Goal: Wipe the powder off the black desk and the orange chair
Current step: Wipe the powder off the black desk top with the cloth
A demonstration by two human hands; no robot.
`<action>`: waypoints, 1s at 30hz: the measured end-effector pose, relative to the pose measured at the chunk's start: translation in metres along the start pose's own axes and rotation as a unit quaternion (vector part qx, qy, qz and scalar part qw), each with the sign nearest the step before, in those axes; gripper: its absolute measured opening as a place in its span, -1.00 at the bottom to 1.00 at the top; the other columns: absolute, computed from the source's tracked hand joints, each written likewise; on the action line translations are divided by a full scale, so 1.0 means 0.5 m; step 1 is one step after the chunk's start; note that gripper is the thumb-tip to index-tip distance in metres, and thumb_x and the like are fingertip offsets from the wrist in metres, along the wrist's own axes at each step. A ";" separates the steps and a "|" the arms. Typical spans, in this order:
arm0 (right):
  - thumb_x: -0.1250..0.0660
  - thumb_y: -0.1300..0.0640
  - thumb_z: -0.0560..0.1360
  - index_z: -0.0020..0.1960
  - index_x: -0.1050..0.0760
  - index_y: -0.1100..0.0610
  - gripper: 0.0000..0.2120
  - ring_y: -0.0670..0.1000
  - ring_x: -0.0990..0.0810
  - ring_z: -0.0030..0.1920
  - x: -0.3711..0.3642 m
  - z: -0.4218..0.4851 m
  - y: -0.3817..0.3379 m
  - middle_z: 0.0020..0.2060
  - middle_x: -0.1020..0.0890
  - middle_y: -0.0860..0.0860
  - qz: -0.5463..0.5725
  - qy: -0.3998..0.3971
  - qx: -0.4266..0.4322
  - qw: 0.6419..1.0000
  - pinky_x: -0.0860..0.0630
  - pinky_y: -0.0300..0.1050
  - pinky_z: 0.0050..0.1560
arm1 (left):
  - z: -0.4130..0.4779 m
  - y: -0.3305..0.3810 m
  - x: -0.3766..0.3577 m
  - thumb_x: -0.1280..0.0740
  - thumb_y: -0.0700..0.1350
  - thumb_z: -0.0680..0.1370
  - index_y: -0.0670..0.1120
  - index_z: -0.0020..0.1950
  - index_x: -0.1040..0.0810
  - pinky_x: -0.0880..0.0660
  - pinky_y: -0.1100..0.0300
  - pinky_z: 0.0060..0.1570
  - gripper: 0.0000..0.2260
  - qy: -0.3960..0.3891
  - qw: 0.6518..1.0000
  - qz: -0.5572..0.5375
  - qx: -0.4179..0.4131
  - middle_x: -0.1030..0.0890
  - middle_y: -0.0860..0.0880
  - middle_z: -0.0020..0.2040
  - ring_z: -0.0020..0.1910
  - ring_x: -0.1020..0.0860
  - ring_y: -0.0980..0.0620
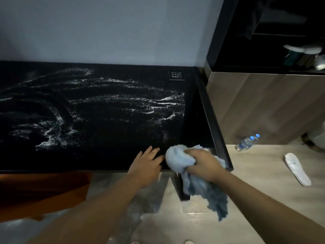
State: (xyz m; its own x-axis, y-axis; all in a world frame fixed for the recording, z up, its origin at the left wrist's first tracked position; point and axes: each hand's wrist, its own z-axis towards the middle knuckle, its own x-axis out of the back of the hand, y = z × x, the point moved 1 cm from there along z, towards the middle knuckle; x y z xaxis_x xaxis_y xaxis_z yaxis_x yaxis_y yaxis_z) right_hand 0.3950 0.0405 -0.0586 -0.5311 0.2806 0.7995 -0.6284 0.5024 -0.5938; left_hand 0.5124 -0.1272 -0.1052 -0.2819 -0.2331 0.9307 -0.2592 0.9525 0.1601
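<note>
The black desk [109, 152] fills the left and middle of the view, with white powder [123, 103] streaked across most of its top. My right hand [204, 164] grips a bunched light blue cloth [177, 157] at the desk's front right corner; part of the cloth hangs down over the edge. My left hand [147, 164] lies flat on the desk's front edge just left of the cloth, fingers spread, holding nothing. The orange chair [42, 192] sits below the desk's front edge at the lower left.
A raised black rim [211, 117] runs along the desk's right side. On the wooden floor to the right lie two water bottles [247, 142] and a white shoe insole [297, 169]. A dark shelf unit [274, 37] stands at the upper right.
</note>
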 end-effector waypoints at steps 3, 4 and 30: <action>-0.34 0.21 0.40 0.32 -0.43 0.18 -0.51 0.24 -0.46 0.21 0.031 0.029 0.024 0.26 -0.51 0.18 -0.045 0.128 -0.177 0.975 -0.36 -0.01 0.18 | -0.022 -0.058 0.013 0.01 0.06 0.65 0.13 0.54 0.08 0.13 -0.07 0.46 -0.53 0.007 1.000 0.009 0.009 0.14 0.03 0.56 0.53 0.19 -0.02; -0.31 0.17 0.45 0.41 -0.33 0.10 -0.47 0.23 -0.39 0.29 0.023 0.030 0.025 0.37 -0.39 0.12 -0.091 0.108 -0.246 0.959 -0.36 0.04 0.22 | -0.026 -0.077 0.019 0.02 0.07 0.65 0.13 0.54 0.11 0.15 -0.08 0.46 -0.52 0.002 1.000 0.015 0.009 0.16 0.03 0.56 0.53 0.20 -0.03; -0.27 0.06 0.48 0.48 -0.16 0.03 -0.39 0.26 -0.27 0.36 0.107 0.190 0.098 0.47 -0.23 0.07 -0.166 0.107 -0.276 0.941 -0.25 0.09 0.30 | 0.136 -0.134 0.110 0.03 0.06 0.65 0.09 0.54 0.13 0.11 -0.04 0.47 -0.52 0.017 0.997 -0.062 0.052 0.10 0.04 0.56 0.53 0.19 -0.01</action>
State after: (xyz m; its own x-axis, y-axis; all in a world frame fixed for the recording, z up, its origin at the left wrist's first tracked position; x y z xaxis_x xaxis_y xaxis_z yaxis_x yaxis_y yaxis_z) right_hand 0.2816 0.0026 -0.0535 -0.1935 0.1625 0.9676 -0.3167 0.9231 -0.2183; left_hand 0.4514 -0.2173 -0.0872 -0.2099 -0.3391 0.9170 -0.3850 0.8908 0.2413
